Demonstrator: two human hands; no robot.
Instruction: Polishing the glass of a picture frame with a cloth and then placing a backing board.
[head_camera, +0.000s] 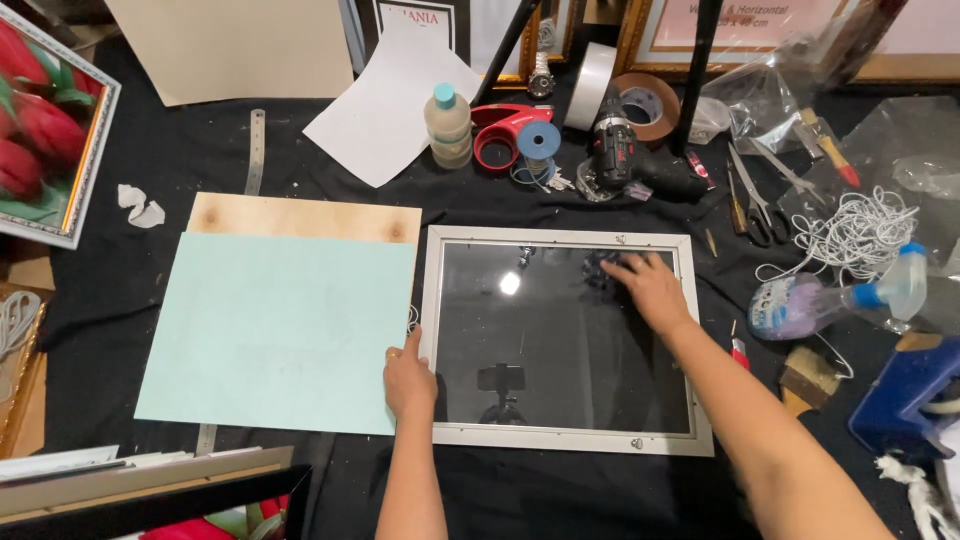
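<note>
From my remote seat, I take the silver picture frame as the landmark, lying flat on the black table. Nearest, my left hand rests at the frame's left rail, fingers together and curled over the edge, I judge to steady it. Further in, my right hand lies on the glass near the frame's upper right corner, fingers spread and pressing down on a dark cloth (blurred, so I cannot say more of it); the cloth sits under and just beyond the fingertips. Left of the frame, touching it, lies a pale green sheet over a plywood board. Beyond the frame stand a cordless drill, tape rolls and a small bottle.
</note>
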